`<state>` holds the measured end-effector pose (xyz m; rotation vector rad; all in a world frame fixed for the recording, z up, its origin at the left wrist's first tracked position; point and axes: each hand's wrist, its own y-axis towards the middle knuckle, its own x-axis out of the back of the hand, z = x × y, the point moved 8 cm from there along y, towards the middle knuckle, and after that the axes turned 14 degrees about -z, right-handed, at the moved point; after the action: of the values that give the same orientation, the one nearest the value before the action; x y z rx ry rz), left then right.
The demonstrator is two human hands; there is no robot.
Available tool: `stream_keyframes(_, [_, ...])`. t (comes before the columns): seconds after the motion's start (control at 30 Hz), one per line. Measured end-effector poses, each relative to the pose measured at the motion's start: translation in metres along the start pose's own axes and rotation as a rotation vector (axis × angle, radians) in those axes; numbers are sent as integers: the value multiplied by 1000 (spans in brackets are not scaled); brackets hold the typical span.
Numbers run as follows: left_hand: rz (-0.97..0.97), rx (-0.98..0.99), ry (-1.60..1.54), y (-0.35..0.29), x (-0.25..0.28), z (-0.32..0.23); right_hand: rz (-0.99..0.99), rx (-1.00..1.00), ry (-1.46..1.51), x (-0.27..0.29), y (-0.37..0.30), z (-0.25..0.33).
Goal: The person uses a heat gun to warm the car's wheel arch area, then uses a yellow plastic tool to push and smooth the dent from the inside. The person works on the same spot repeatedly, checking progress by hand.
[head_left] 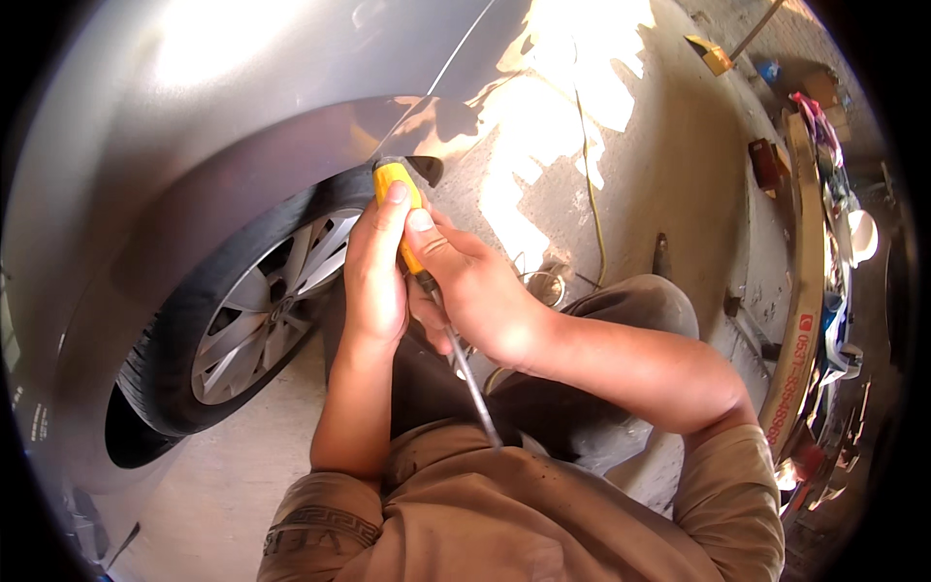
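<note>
Toward eleven o'clock from the centre of your view, your two hands meet on a yellow-handled screwdriver [413,260]. Your left hand [376,267] wraps the upper part of the handle with its thumb laid along it; your right hand [473,283] closes around it lower down, thumb pressed near the left one. Both grips look narrow, though I cannot tell how the fingers hidden behind the handle lie. The butt end points to eleven o'clock, toward the wheel arch, and the bare shaft slants toward five o'clock, its far end in front of your shirt [465,504]; whether it touches the cloth I cannot tell.

At nine o'clock stands the wheel [281,310] of the silver car [281,126]; the tool appears clear of its spokes. A cable [591,184] runs over the floor at one o'clock.

By my reading, you are handling or adjusting the screwdriver rather than working it against anything. Any next move calls for a steady hold on the handle and for keeping the shaft's end off your body.
</note>
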<state>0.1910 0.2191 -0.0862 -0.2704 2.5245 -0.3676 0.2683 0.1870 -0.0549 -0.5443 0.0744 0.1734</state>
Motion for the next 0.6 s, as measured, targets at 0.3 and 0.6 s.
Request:
stream_keyframes(0.3, [-294,-638,167,1,28,-43,-117,-79,8,26,-13,-16])
stream_keyframes(0.6, [-408,-864,337,4,18,-63,-285,136,13,50,-10,-7])
